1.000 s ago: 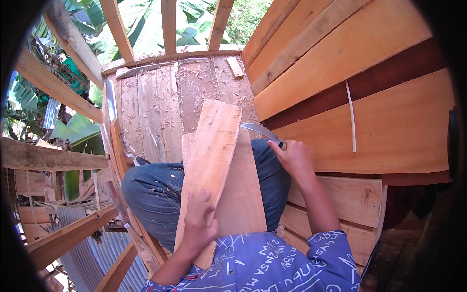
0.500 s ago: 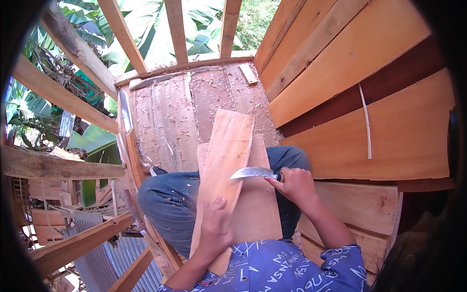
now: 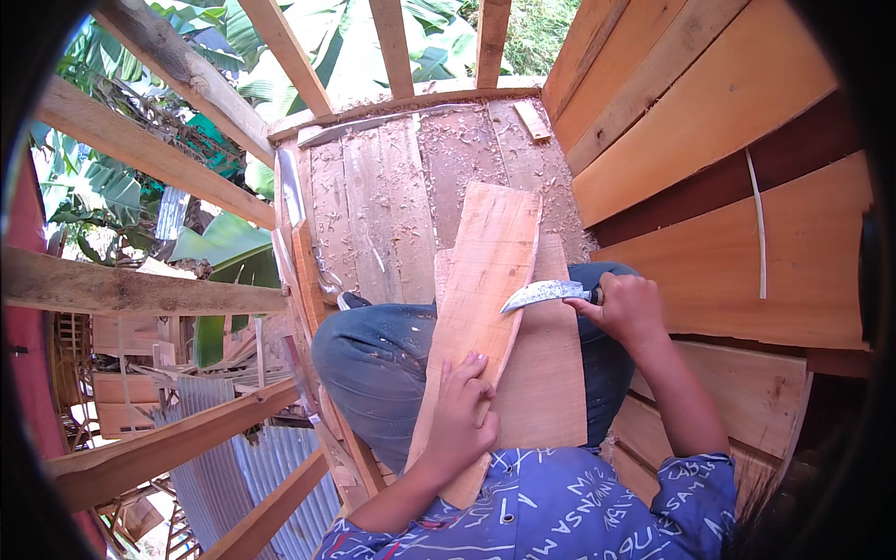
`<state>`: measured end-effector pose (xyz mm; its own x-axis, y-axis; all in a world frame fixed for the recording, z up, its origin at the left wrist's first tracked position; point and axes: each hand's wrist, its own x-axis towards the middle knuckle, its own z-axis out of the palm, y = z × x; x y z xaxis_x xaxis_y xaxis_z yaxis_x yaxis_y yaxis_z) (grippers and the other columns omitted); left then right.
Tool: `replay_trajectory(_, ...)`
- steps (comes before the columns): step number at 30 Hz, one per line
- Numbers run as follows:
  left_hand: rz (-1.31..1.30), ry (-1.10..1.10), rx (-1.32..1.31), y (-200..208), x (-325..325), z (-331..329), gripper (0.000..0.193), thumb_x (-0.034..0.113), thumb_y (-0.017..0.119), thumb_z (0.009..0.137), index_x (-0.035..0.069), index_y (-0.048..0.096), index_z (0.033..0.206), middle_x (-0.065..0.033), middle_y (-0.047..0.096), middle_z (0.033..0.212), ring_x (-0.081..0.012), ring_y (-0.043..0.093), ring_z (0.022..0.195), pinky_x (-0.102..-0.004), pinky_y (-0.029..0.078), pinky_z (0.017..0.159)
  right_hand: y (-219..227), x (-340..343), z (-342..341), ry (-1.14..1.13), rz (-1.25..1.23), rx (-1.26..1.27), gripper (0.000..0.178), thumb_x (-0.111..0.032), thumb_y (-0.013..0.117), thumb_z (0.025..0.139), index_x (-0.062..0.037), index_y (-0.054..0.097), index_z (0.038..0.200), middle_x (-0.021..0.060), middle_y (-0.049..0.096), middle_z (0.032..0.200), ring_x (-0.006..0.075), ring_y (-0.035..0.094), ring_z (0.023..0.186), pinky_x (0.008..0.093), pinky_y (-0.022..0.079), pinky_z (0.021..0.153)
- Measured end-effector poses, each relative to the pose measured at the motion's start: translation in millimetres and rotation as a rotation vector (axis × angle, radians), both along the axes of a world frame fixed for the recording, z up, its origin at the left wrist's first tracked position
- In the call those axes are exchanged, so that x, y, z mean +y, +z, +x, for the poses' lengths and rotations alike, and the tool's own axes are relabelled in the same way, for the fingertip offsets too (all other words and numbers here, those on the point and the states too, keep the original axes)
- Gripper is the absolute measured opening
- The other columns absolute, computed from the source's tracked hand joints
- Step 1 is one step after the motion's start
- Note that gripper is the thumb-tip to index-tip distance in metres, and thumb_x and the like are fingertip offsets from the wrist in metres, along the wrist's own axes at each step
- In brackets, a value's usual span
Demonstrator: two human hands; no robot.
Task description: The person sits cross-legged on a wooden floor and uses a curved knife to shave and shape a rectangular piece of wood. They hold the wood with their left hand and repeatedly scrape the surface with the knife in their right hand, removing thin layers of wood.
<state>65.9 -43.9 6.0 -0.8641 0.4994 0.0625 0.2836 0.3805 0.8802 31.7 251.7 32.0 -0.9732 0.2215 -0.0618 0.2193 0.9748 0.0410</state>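
A long, light wooden board (image 3: 481,266) lies slanted across my lap, over a second, wider board (image 3: 551,373). My left hand (image 3: 459,411) grips the upper board near its lower part, fingers on its face and thumb toward its right edge. My right hand (image 3: 627,303) is closed round the dark handle of a knife (image 3: 546,293). Its curved, spotted metal blade points left, the tip at the upper board's right edge. Whether the edge bites into the wood, I cannot tell.
Wood shavings litter the plank floor (image 3: 373,205) ahead, where a small wood offcut (image 3: 532,121) lies. Plank walls (image 3: 719,233) stand close on the right. Open timber rails (image 3: 149,285) run along the left, with corrugated metal sheets (image 3: 285,476) below.
The whole view has shifted, so everything sits farther right and a bit higher. My left fingers have straightened slightly on the board. The knife blade has tilted a little, its tip still at the board's edge.
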Motion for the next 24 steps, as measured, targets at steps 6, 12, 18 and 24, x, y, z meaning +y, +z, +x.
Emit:
replay_trajectory(6, 0.006, 0.017, -0.004, 4.0, -1.2, -0.9, 0.026, -0.004, 0.062, 0.067, 0.003, 0.053, 0.091, -0.021, 0.055, 0.127, -0.0389, 0.048, 0.131, -0.0612, 0.023, 0.116, 36.8, 27.1, -32.9, -0.243, -0.025, 0.059, 0.072, -0.067, 0.054, 0.089, 0.0, 0.067, 0.065, 0.0226, 0.063, 0.062, 0.0393, 0.066, 0.063, 0.048, 0.052, 0.055)
replay_trajectory(12, 0.001, 0.007, -0.009, 4.1, 2.3, 0.6, 0.024, -0.004, 0.064, 0.067, 0.004, 0.052, 0.086, -0.0209, 0.056, 0.126, -0.04, 0.049, 0.131, -0.0596, 0.022, 0.117, 13.6, -32.3, 8.5, 0.065, -0.145, -0.105, 0.071, -0.067, 0.059, 0.084, -0.0018, 0.063, 0.057, 0.0179, 0.059, 0.053, 0.0334, 0.063, 0.05, 0.0428, 0.049, 0.047)
replay_trajectory(18, -0.034, -0.015, 0.02, 3.6, 1.7, 0.5, 0.023, -0.005, 0.061, 0.066, 0.004, 0.052, 0.085, -0.0213, 0.056, 0.128, -0.0397, 0.048, 0.132, -0.0594, 0.022, 0.117, -10.0, -14.9, 3.4, 0.106, -0.121, -0.027, 0.076, -0.072, 0.056, 0.084, -0.0006, 0.064, 0.057, 0.0183, 0.061, 0.055, 0.0332, 0.064, 0.051, 0.0421, 0.05, 0.047)
replay_trajectory(24, 0.052, 0.032, -0.053, 4.8, -5.5, 1.2, 0.02, -0.005, 0.06, 0.065, 0.004, 0.051, 0.082, -0.0215, 0.057, 0.126, -0.0402, 0.048, 0.132, -0.0594, 0.022, 0.117, 15.2, 46.0, -27.2, -0.357, -0.049, -0.026, 0.076, -0.067, 0.051, 0.09, 0.0029, 0.069, 0.068, 0.0258, 0.065, 0.068, 0.0413, 0.068, 0.067, 0.0499, 0.054, 0.06)
